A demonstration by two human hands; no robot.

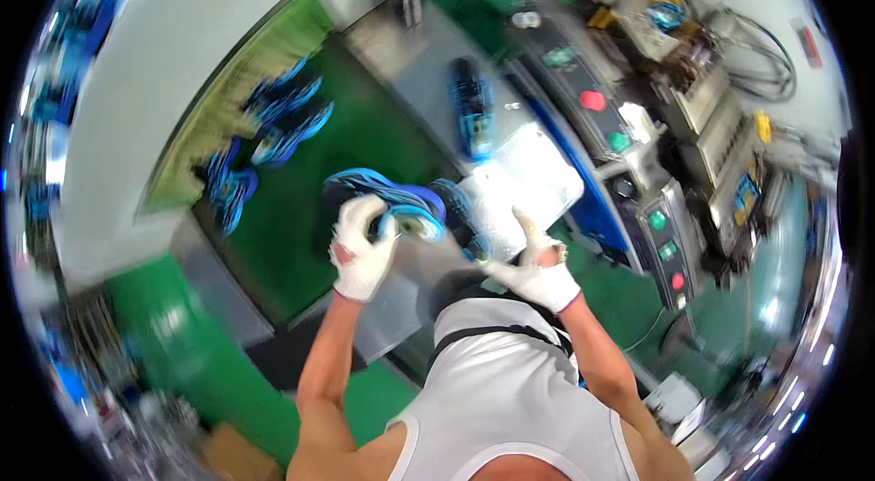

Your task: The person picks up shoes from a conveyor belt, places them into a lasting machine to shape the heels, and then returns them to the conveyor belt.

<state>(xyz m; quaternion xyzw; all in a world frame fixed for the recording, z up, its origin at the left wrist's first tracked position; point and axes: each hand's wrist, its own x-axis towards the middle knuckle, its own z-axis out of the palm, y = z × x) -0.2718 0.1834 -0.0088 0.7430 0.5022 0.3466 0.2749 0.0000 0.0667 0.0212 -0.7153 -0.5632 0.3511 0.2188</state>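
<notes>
Caught in the head view, just left of centre: gloved left hand (363, 249), thumb and fingers closed on the near edge of a blue-and-black shoe (415, 199), over a dark green surface (365, 112). Right of centre, gloved right hand (540, 273), thumb and forefinger spread wide, near a second shoe (462, 212); too blurred to tell contact. At upper centre, a third shoe (472, 107) beside a brightly lit white panel (547, 169). At upper left, more blue shoes (296, 126); at upper right, a control box (581, 76) with red and green buttons.
</notes>
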